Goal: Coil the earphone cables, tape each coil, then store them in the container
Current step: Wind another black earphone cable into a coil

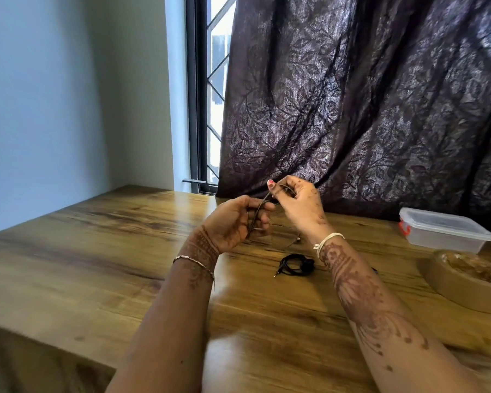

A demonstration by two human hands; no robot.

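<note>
Head view | left hand [236, 219] grips loops of earphone cable [260, 208], right hand [298, 202] pinches it, above worktop [97, 251] | black coil [296, 265] lies nearby, taping unclear | tape roll [465, 279], lidded container [442, 229] at right | judged: mid-coiling; taping, storing remain.

Wooden table [97, 251], pale wall [54, 95], barred window [216, 80], dark leaf-patterned curtain [366, 95], daylight

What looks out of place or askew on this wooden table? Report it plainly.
Nothing stands out. The left hand and right hand hold a thin dark cable; a black coiled earphone lies flat, plug trailing; the clear lidded plastic container and brown tape roll sit level.
</note>
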